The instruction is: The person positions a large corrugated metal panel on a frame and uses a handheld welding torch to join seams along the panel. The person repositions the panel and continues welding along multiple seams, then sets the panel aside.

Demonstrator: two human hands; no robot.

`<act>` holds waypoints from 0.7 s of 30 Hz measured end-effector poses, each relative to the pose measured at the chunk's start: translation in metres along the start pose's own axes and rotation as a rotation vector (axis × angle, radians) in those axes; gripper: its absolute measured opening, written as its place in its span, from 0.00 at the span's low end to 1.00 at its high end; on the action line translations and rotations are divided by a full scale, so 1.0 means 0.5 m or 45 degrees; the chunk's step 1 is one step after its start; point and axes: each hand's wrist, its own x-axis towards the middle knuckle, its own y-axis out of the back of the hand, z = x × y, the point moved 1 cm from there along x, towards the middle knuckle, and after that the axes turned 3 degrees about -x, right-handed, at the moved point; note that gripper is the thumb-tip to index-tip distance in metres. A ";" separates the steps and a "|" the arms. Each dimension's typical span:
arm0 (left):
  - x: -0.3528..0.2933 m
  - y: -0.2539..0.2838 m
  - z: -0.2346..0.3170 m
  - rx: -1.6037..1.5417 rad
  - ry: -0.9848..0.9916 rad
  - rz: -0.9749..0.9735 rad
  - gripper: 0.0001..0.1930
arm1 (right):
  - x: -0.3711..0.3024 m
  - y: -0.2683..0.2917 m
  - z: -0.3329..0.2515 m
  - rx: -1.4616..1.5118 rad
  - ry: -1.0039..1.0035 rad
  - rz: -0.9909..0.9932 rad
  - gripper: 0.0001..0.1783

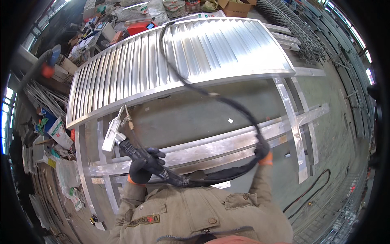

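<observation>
My left hand, in a black glove with an orange cuff, is closed around the black-wrapped handle of a welding torch. The torch's white and silver head points up and away, its tip close to the near edge of a louvred metal panel. My right hand, gloved the same way, is closed on the torch's thick black cable. From there the cable loops up over the panel, and another stretch sags across my front to the handle. The palms of both gloves are hidden.
Metal bars form a low stand under and in front of the panel. Bags, a red case and a cardboard box crowd the far side. A black hose lies on the floor at right. Stacked metal profiles line the right side.
</observation>
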 end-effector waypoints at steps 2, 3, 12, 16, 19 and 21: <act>0.049 -0.038 -0.022 0.080 0.065 -0.019 0.37 | -0.038 0.110 -0.046 -0.209 0.178 0.387 0.35; 0.064 -0.057 -0.027 0.119 0.112 -0.053 0.37 | -0.045 0.136 -0.050 -0.251 0.286 0.500 0.31; 0.158 -0.124 -0.039 0.330 0.258 0.012 0.32 | 0.041 0.120 0.114 0.542 -0.296 0.658 0.16; 0.205 -0.118 -0.044 0.203 0.220 0.113 0.26 | 0.000 0.062 0.137 -0.402 -0.198 0.946 0.29; 0.257 -0.127 -0.054 0.220 0.259 0.008 0.21 | -0.042 -0.058 0.049 -0.468 0.000 0.954 0.36; 0.289 -0.136 -0.064 0.360 0.308 -0.024 0.22 | -0.073 -0.179 -0.050 -0.681 0.328 0.704 0.22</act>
